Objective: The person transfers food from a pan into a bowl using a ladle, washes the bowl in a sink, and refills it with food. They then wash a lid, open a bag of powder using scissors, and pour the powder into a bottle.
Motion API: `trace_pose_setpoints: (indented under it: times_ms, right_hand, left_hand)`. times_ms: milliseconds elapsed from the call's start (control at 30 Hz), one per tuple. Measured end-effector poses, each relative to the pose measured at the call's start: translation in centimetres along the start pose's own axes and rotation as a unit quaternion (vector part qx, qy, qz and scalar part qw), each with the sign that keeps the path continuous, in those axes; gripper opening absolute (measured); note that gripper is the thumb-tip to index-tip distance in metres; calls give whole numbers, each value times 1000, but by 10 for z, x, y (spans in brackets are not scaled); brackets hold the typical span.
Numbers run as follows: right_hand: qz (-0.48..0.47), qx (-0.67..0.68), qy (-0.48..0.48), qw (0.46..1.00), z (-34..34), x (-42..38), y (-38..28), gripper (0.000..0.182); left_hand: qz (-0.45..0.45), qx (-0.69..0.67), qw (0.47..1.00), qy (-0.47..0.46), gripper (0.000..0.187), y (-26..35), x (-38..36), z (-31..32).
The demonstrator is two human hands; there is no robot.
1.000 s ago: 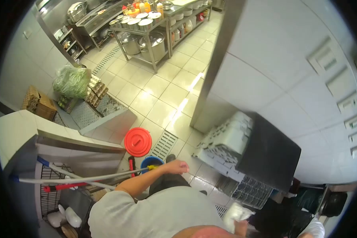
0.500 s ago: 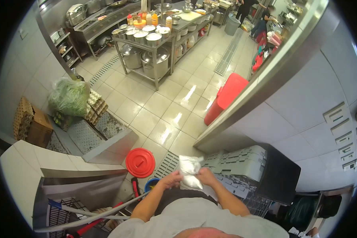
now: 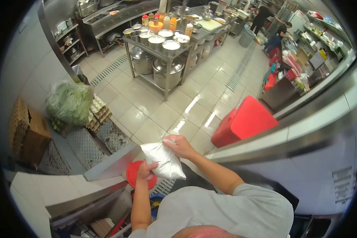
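Observation:
A shiny white, sealed-looking packet (image 3: 166, 162) is held out in front of my body; what it contains does not show. My left hand (image 3: 146, 171) grips its lower left side, the thumb lying on top. At the packet's upper right edge, my right hand (image 3: 177, 146) pinches a corner with closed fingers. Below my left hand a round red lid (image 3: 133, 169) is partly covered by that hand and the packet. A blue bucket (image 3: 158, 196) with something yellowish inside stands on the floor near my left forearm.
A red bin (image 3: 242, 121) stands ahead on the right beside the doorway wall. On the left are a bag of green vegetables (image 3: 69, 103), egg trays (image 3: 99, 113) and a cardboard box (image 3: 33, 133). A steel table (image 3: 166, 93) carries pots and bottles. Two people work far back.
The packet has been raised and shifted left, and turned in my hands. My right hand has moved to its upper edge. My view has moved forward, with the red bin now nearer.

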State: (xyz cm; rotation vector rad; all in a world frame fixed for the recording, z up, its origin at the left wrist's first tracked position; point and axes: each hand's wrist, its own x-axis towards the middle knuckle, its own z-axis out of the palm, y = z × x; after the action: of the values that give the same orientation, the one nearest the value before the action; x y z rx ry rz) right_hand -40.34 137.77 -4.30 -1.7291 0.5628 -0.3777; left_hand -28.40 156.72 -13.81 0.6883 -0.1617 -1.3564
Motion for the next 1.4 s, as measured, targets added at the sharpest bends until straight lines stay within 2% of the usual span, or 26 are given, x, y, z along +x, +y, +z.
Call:
trace_pose_setpoints:
  times_ms: [233, 333, 433, 533, 667, 833, 967, 1000, 1100, 1233, 1333, 1367, 1400]
  right_hand:
    - [-161, -146, -102, 971, -57, 187, -30, 26]
    - [-146, -211, -150, 955, -74, 256, -49, 21]
    - [-230, -195, -111, 947, -72, 313, -75, 14]
    - [-309, -109, -85, 941, -49, 381, -87, 11]
    - [-311, -64, -69, 946, -25, 474, -110, 14]
    - [-317, -112, -63, 940, -1, 594, -145, 15]
    - [-337, -125, -54, 931, 9, 689, -189, 18]
    - [-348, -118, -45, 929, 13, 716, -194, 18]
    - [-369, -100, -18, 924, 23, 798, -204, 18]
    - [-330, -120, -27, 936, 32, 918, -209, 15]
    - [-321, -70, -47, 943, 55, 1027, -207, 12]
    - [-309, -50, -72, 947, 68, 1056, -207, 12]
    - [-308, -35, -86, 947, 81, 1090, -210, 11]
  left_hand:
    - [78, -20, 992, 96, 72, 91, 130, 2]
    - [93, -25, 991, 91, 72, 135, 170, 2]
    - [103, -34, 991, 80, 70, 178, 211, -7]
    - [108, -28, 989, 92, 73, 221, 253, -39]
    - [128, -31, 989, 71, 78, 292, 312, -67]
    - [120, -25, 992, -23, 79, 423, 395, -86]
    - [131, 63, 989, -14, 75, 537, 453, -107]
    - [149, 85, 985, 12, 75, 564, 466, -107]
    - [170, 117, 978, 7, 75, 639, 515, -125]
    - [160, 57, 985, 17, 69, 719, 589, -160]
    - [185, 52, 980, 60, 59, 775, 631, -210]
    - [157, 46, 982, 94, 57, 792, 641, -232]
    - [157, 47, 984, 74, 55, 821, 649, -236]
